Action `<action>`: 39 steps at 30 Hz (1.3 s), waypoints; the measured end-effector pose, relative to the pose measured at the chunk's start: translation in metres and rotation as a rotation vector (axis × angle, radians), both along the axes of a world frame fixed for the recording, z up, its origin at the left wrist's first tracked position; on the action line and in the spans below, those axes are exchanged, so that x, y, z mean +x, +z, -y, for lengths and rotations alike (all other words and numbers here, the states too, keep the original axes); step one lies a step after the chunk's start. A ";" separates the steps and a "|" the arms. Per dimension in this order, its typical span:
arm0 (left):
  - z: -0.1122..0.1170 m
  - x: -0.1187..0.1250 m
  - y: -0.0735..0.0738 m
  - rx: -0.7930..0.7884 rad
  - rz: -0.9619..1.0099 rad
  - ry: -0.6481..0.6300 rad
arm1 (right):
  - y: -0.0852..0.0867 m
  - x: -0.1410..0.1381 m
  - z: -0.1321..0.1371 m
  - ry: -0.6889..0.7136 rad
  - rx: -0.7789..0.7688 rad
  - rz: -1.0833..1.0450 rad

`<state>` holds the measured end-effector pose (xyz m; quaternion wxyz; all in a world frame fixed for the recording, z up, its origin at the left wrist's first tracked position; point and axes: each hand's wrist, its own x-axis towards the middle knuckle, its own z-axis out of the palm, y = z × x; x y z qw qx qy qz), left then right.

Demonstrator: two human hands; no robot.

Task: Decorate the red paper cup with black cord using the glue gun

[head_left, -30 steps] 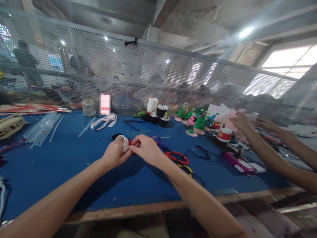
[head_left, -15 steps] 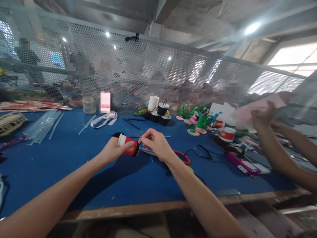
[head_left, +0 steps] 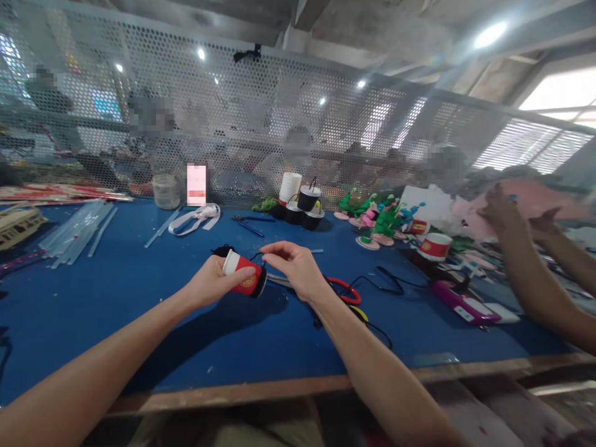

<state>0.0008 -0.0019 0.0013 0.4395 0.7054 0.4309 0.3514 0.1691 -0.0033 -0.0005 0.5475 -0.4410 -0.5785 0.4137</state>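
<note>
My left hand (head_left: 213,279) is wrapped around a small red paper cup (head_left: 249,276) with a gold emblem, a white end and a black end. The cup lies tilted just above the blue table. Close to its black end, the thumb and fingers of my right hand (head_left: 291,264) pinch a thin black cord (head_left: 256,255). Something black (head_left: 222,251) shows behind the cup's white end. Partly under my right wrist are scissors with red handles (head_left: 347,287).
Pliers (head_left: 254,218), white ribbon (head_left: 205,217) and clear glue sticks (head_left: 81,239) lie on the table. Stacked cups (head_left: 291,186) stand by the perforated screen, near green figures (head_left: 384,223). A purple device (head_left: 459,303) lies right. Beyond, another person's hands (head_left: 498,208) hold pink sheeting.
My right hand has drawn slightly away from the cup, and the black cord now shows as a bent loop between them. The other person's hands moved with the pink sheeting.
</note>
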 end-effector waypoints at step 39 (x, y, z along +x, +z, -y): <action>0.005 -0.001 -0.002 0.069 0.046 -0.031 | -0.004 -0.003 0.000 0.010 -0.103 0.010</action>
